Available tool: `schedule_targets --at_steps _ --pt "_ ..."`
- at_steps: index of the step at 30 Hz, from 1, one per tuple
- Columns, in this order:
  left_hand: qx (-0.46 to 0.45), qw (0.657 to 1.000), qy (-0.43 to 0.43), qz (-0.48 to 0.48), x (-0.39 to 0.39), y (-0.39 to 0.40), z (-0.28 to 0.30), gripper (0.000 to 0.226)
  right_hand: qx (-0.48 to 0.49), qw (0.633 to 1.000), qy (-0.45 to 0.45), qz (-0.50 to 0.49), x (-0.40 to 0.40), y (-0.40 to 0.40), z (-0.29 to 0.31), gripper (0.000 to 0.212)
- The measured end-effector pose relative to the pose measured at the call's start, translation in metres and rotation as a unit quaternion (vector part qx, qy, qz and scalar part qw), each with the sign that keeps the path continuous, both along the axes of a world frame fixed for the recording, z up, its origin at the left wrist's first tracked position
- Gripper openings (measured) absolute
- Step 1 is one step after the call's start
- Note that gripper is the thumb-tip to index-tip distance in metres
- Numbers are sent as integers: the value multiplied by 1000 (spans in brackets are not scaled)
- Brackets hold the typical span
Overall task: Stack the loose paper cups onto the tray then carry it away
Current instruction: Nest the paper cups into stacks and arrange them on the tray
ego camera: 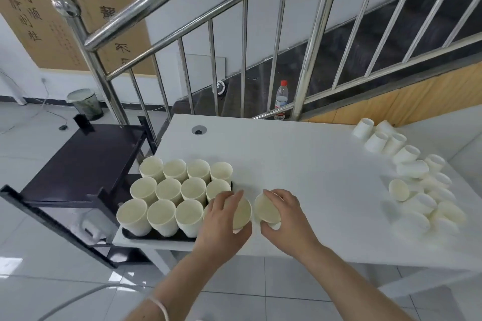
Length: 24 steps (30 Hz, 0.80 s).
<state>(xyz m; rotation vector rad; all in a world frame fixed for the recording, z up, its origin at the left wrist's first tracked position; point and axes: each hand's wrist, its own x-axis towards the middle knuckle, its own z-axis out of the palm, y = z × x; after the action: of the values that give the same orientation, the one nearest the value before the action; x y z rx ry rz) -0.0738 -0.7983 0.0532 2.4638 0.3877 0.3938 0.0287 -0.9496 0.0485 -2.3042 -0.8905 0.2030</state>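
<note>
The left hand (221,219) curls round a cup (241,212) at the tray's right end, fingers over the rim and thumb beneath. Just beside it, the right hand (283,216) grips a second cup (267,210), tilted with its mouth toward the camera. The left hand hides the tray's (156,236) near right corner, so whether its cup stands on the tray or beside it cannot be told. Eleven upright cups (161,190) fill the dark tray in rows, covering all but its front edge. The tray sits at the left end of a white table (300,159). Loose cups (417,185) lie tumbled at the table's right, well apart. A dark cart (78,164) stands left; behind, a steel railing (245,60) and a bottle (281,100).
</note>
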Motion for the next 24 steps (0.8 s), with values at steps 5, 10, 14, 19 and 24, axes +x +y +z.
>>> schedule_targets --at_steps 5,10,14,19,24 --pt "19 999 -5 37 -13 68 6 72 25 999 -18 11 -7 62 12 68" --pt "26 997 61 42 -18 108 8 72 5 999 -21 46 -17 96 13 69" --pt "33 995 97 17 -18 125 4 74 -10 998 -12 65 -21 109 9 70" --pt "36 992 125 0 -17 132 -3 75 -41 995 -4 95 -24 118 3 68" --pt "38 987 156 -24 -13 133 -14 73 -97 990 3 103 -23 121 -6 71"
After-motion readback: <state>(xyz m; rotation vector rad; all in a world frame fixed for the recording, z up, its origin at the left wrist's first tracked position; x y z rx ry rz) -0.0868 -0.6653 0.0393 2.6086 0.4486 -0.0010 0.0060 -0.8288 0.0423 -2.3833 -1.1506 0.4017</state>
